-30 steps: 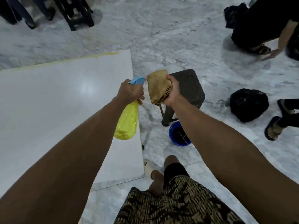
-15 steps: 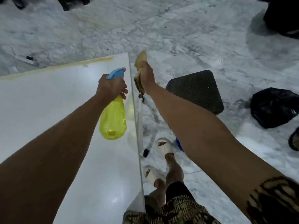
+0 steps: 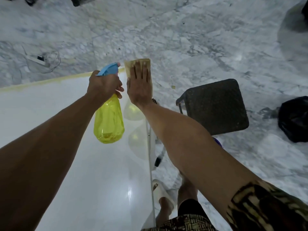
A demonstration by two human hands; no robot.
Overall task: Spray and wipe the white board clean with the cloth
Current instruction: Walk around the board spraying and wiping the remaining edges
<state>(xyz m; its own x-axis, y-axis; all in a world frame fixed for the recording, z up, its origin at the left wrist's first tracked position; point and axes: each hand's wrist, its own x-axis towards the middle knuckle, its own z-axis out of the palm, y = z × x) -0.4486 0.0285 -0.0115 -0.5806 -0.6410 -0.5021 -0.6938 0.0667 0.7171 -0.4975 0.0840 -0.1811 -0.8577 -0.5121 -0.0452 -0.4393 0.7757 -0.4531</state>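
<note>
The white board (image 3: pixel 70 147) stands on the floor and fills the lower left of the head view, with a yellowish strip along its top edge. My left hand (image 3: pixel 104 85) grips the neck of a yellow spray bottle (image 3: pixel 109 122) with a blue trigger head, held in front of the board. My right hand (image 3: pixel 139 84) lies flat with straight fingers, pressing a tan cloth (image 3: pixel 146 62) against the board's top right corner. The cloth shows only around my fingers.
A dark stool (image 3: pixel 215 107) stands just right of the board on the marble floor. A black bag (image 3: pixel 294 119) lies at the far right. A power strip with cables (image 3: pixel 40 60) lies beyond the board. My feet in white sandals (image 3: pixel 164 194) are beside the board's right edge.
My right hand turned from edge-on to flat, spreading the cloth on the board's top corner. The left hand with the bottle stayed close beside it.
</note>
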